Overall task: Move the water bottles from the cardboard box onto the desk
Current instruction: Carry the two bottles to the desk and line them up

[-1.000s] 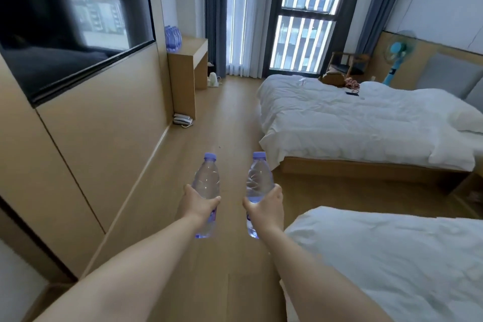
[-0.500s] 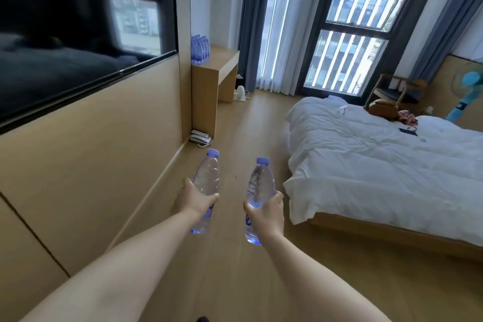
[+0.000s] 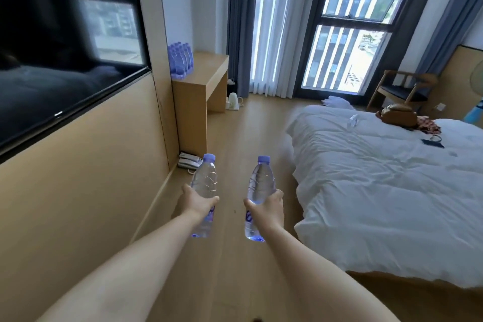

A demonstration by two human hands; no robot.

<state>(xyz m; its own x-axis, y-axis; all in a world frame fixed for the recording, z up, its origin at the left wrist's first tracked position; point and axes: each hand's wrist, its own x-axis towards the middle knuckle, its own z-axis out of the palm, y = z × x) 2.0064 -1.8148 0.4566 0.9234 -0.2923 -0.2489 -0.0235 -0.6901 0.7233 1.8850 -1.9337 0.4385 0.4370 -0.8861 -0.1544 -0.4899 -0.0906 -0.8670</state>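
Note:
My left hand (image 3: 196,202) grips a clear water bottle (image 3: 205,181) with a purple cap around its middle, held upright over the wooden floor. My right hand (image 3: 268,208) grips a second such bottle (image 3: 260,185) the same way, a short gap to the right. Ahead on the left stands the wooden desk (image 3: 209,78) against the wall, with several purple-capped bottles (image 3: 180,60) grouped at its near left corner. The cardboard box is out of sight.
A wood-panelled wall with a dark screen (image 3: 65,42) runs along the left. A white bed (image 3: 392,178) fills the right. A phone (image 3: 188,161) lies on the floor by the desk's foot, a small white appliance (image 3: 232,100) beyond it. A chair (image 3: 402,91) stands by the window.
The view has advanced along the floor toward the desk, which now looks larger and closer. Both hands keep their bottles upright in the same grip.

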